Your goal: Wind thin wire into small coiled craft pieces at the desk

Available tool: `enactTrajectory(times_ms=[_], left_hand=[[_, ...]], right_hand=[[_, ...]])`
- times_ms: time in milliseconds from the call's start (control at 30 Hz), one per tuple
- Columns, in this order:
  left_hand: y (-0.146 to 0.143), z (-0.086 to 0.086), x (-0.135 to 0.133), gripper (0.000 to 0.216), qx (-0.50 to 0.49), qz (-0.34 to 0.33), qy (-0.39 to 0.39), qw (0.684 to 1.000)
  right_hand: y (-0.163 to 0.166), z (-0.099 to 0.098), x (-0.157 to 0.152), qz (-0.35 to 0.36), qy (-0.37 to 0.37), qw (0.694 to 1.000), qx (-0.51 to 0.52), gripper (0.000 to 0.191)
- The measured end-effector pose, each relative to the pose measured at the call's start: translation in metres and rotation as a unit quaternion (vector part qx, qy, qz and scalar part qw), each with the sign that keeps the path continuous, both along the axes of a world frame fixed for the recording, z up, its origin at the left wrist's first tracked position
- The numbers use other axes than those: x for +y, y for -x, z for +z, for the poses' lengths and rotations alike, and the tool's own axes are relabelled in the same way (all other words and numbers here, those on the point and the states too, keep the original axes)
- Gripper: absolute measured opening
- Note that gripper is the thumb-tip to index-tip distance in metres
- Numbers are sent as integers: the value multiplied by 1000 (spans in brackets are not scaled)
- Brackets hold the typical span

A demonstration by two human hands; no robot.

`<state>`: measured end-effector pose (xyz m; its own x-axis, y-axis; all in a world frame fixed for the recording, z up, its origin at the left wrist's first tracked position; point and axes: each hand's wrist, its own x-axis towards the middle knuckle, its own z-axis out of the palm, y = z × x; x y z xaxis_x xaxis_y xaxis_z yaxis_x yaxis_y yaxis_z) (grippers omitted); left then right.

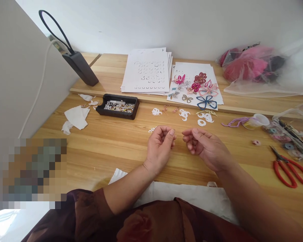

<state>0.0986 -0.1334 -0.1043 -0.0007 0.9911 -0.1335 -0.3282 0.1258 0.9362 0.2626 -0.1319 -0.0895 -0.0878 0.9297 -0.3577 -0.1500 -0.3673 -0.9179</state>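
Note:
My left hand [160, 145] rests on the wooden table [103, 148] with its fingers curled and the thumb pressed to the fingertips. My right hand [204, 146] lies just to its right, fingers also curled in a pinch. The two hands nearly touch at the fingertips. Whatever they pinch is too small to make out. White paper cut-outs [184, 114] lie just beyond the hands, and one small cut-out [152, 129] sits beside the left hand.
A black tray of beads [118, 106] sits at left. Stacked white sheets [147, 70] and a sheet with coloured wire flowers [195, 85] lie on a raised ledge. Red scissors [290, 169], plastic bags [255, 67] and small parts sit at right. White cloth [192, 198] covers the near edge.

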Motion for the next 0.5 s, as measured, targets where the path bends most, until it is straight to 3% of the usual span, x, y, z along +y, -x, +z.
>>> enactTrajectory(times_ms=[200,367,500], left_hand=[[0,-2,-1,23,52,-21,-33,998],[1,-4,-1,17,119,-38,-55,991],[3,-4,-3,16,228,-26,-157,961]], right_hand=[[-2,2,-1,4,2,999,53,40],[-2,2,-3,10,-24,999,33,44],[-1,2,-6,27,-69,997,-6,47]])
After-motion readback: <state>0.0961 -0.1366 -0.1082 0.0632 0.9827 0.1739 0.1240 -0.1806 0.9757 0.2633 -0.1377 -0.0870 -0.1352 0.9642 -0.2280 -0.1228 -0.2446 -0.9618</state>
